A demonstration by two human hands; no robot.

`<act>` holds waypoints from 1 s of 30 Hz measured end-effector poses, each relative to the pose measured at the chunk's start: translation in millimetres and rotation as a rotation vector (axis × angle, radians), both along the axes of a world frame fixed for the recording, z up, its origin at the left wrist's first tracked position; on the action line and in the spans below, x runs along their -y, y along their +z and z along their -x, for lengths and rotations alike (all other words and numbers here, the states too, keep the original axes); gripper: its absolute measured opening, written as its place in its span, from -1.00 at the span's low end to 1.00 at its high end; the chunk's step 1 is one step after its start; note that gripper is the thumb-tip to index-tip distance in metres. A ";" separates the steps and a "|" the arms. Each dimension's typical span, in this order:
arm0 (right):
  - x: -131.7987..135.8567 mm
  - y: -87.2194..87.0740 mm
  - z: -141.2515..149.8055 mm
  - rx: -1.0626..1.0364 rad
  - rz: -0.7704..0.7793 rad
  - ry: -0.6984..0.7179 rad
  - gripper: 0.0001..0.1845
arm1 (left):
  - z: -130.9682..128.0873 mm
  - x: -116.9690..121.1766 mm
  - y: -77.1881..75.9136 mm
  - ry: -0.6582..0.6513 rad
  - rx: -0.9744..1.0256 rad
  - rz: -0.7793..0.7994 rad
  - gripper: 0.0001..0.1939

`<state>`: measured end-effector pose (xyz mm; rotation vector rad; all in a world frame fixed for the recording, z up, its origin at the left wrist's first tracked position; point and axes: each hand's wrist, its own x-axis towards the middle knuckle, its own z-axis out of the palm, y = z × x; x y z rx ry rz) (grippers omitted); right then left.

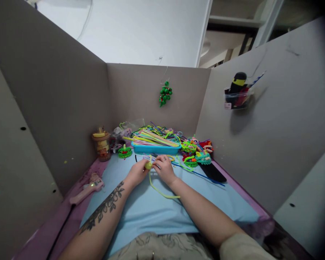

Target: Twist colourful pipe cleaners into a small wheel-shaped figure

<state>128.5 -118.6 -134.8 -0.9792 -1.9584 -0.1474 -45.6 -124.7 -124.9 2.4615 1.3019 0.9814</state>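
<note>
My left hand point(137, 171) grips a yellow pipe cleaner point(158, 190) that is bunched into a small coil at the fingertips. One long tail of it hangs down and bends off to the right over the blue cloth point(130, 213). Closed in a pinch at the coil's right side is my right hand point(164, 169); the fingers hide part of what they hold. Just behind the hands lie purple pipe cleaners and a yellow-handled tool, both partly covered. A dark blue pipe cleaner point(206, 177) stretches away to the right.
Behind the hands stands a blue tray point(157, 149) heaped with pipe cleaners. Colourful fuzzy figures point(203, 157) and a black phone-like slab point(212, 172) lie right. At left are a pink glue gun point(88, 191), a drink cup point(102, 147) and a green figure point(125, 151). Grey partitions point(141, 94) enclose the table.
</note>
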 end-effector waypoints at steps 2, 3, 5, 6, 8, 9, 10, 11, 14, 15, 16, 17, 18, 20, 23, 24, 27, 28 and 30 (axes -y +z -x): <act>-1.7 -1.0 -0.3 -0.007 0.013 0.035 -0.94 | 1.1 0.0 0.3 -0.009 -0.019 0.014 -0.82; -2.4 -1.4 -0.2 -0.016 0.020 0.049 -0.94 | 1.7 -0.1 0.5 -0.011 -0.029 0.020 -0.82; -3.1 -1.7 0.2 -0.037 0.035 0.071 -0.94 | 2.9 -0.1 1.3 -0.014 -0.048 0.024 -0.82; -3.1 -1.8 0.6 -0.044 0.043 0.081 -0.94 | 3.3 0.0 1.8 -0.017 -0.059 0.022 -0.81; -2.4 -1.6 1.4 -0.039 0.059 0.099 -0.93 | 3.9 0.3 2.8 -0.019 -0.083 0.019 -0.81; -1.9 -1.5 1.9 -0.028 0.066 0.107 -0.92 | 4.1 0.5 3.3 -0.018 -0.094 0.017 -0.81; -1.2 -1.3 2.3 -0.014 0.070 0.114 -0.90 | 4.2 0.6 3.7 -0.017 -0.105 0.014 -0.80; -0.7 -1.2 2.8 0.000 0.072 0.117 -0.88 | 4.2 0.6 3.9 -0.015 -0.114 0.010 -0.80; -0.7 -1.0 3.3 0.022 0.060 0.113 -0.85 | 4.4 0.0 3.6 -0.008 -0.129 -0.015 -0.78; -1.6 -1.1 3.0 0.018 0.053 0.107 -0.86 | 4.6 -0.4 3.3 0.001 -0.127 -0.018 -0.76; -2.8 -1.3 2.3 0.006 0.046 0.099 -0.87 | 4.8 -0.9 2.9 0.019 -0.118 -0.018 -0.74; -4.2 -1.6 1.4 -0.013 0.041 0.087 -0.87 | 5.0 -1.4 2.4 0.047 -0.101 -0.011 -0.72; -5.5 -2.0 0.3 -0.035 0.038 0.073 -0.84 | 5.3 -2.0 2.0 0.082 -0.079 0.005 -0.68; -7.4 -2.7 -2.0 -0.058 0.044 0.056 -0.72 | 5.9 -3.2 1.2 0.146 -0.027 0.053 -0.59; -6.3 -3.3 -3.4 0.026 0.071 0.122 -0.61 | 7.2 -5.4 0.1 0.164 0.047 0.110 -0.50; -5.2 -3.2 -3.1 0.071 0.078 0.163 -0.61 | 7.6 -6.2 -0.3 0.156 0.069 0.118 -0.50; -3.0 -2.4 -0.8 0.136 0.067 0.246 -0.74 | 8.3 -8.8 -1.5 0.131 0.116 0.137 -0.51; -2.9 -2.2 -0.1 0.133 0.060 0.258 -0.79 | 8.2 -9.7 -2.0 0.114 0.134 0.144 -0.51; -3.4 -2.1 0.6 0.109 0.049 0.276 -0.80 | 7.6 -11.5 -3.1 0.058 0.188 0.164 -0.50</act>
